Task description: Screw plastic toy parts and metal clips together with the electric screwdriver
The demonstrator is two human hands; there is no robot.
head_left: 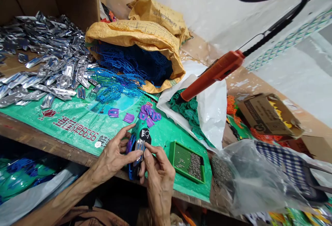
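The assembly [144, 135] is at the front edge of the tabletop [155, 134], about midway along it. It is a long, narrow body with a black upper face, white printed marks at its far end, green behind that and glossy blue sides. A silver part [140, 146], mirror-bright, elongated and ridged, lies along its upper face.

The left hand [112, 153] grasps the assembly from its left side, thumb pressed across the silver part. The right hand [159, 170] has thumb and forefinger brought together at the silver part's right edge; whether they pinch it or only press cannot be told.

Toward the tabletop's left end lies a heap of silver pieces [58, 63], shiny and stamped-looking. At the back edge, a yellow woven sack [137, 29], creased and open-mouthed, spills thin blue frames [116, 77]. Before it are flat purple plates [149, 113], some overlapping.

Right of these, a white bag [214, 115] holds rounded green pieces [192, 110], with an orange-red power screwdriver [215, 74] hanging above. Near the front edge, a rectangular green tray [172, 153] with a gridded floor contains small metal screws [195, 166].
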